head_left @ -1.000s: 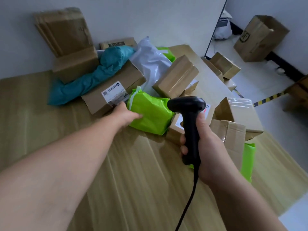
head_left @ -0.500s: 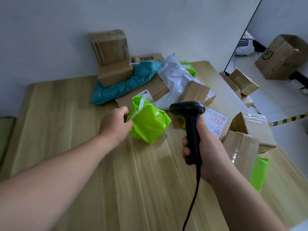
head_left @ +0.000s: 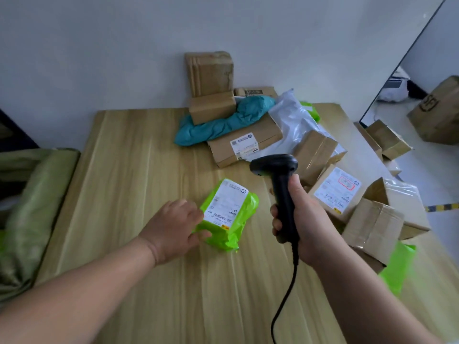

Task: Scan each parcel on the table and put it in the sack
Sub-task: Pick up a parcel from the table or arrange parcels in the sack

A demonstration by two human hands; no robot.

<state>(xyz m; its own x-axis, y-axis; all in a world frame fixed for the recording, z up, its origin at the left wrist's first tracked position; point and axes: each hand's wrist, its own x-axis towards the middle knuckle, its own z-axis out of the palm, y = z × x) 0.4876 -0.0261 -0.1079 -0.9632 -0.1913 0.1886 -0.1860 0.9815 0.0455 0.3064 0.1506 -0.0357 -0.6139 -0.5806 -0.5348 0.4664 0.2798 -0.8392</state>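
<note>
**A:** Where is the green parcel (head_left: 227,214)?

**B:** It lies flat on the wooden table (head_left: 124,170), about the middle, apart from the heap. Its white label (head_left: 227,203) faces up, with the barcode toward the near end.

**A:** And the hands?

**B:** The left hand (head_left: 173,229) is at the parcel's eight o'clock and touching it. The fingers curl onto the left edge and the thumb lies against the near corner, so it holds the wrapper there.

**A:** The other one?

**B:** The right hand (head_left: 303,219) is at the parcel's three o'clock, near it but not touching. It is wrapped tight round the handle of a black scanner (head_left: 280,184), which stands upright. The scanner's head sits at the parcel's one o'clock and is turned toward nine o'clock. Its cable (head_left: 285,294) hangs down toward six o'clock.

**A:** So the parcel is between the two hands?

**B:** Yes. The left hand is on it and the right is just beside it.

**A:** What about the other parcels?

**B:** They are heaped from twelve to four o'clock on the table. A teal bag (head_left: 223,122) is draped over a flat cardboard box (head_left: 246,144), with a white bag (head_left: 295,120) behind them. Several brown boxes (head_left: 315,157) sit past the right hand.

**A:** And the sack?

**B:** The olive-green sack (head_left: 32,207) is at nine o'clock, off the table's left edge, well apart from the parcel.
</note>
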